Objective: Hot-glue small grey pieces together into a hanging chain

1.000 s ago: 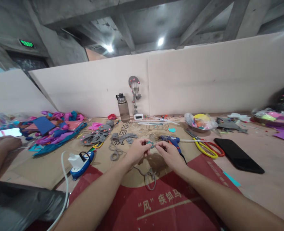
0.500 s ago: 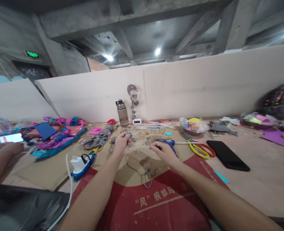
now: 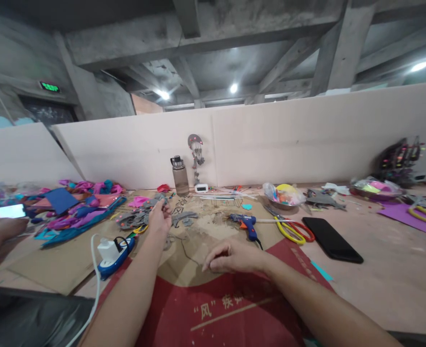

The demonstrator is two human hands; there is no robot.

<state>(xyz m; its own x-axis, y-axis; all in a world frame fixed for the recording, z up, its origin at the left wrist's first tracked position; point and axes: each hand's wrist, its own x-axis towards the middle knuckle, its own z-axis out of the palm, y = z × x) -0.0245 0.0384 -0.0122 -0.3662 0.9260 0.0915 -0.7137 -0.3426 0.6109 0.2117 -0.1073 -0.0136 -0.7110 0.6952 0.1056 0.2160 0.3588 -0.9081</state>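
Note:
My left hand (image 3: 160, 219) reaches to the right edge of a pile of grey felt pieces (image 3: 135, 217) dotted with pink. Its fingers are bent together at the pieces; what lies between them is too small to make out. My right hand (image 3: 231, 257) rests low over the cardboard (image 3: 177, 270), its fingers curled and pressed together. A thin grey cord (image 3: 187, 250) runs from near the left forearm to the right fingertips, where its end is hidden. More grey cut-outs (image 3: 184, 218) lie between the hands. A blue glue gun (image 3: 247, 224) lies beyond the right hand.
To the right are yellow-and-red scissors (image 3: 294, 230), a black phone (image 3: 330, 240) and a bowl of bagged material (image 3: 284, 196). A bottle (image 3: 180, 177) stands at the back panel. On the left are a power strip (image 3: 116, 260), colourful cloth (image 3: 79, 207) and another person's hand (image 3: 6, 229) with a phone.
My left hand has moved left to the grey felt pile. My right hand has come down and toward me, from beside the glue gun to over the cord's loop.

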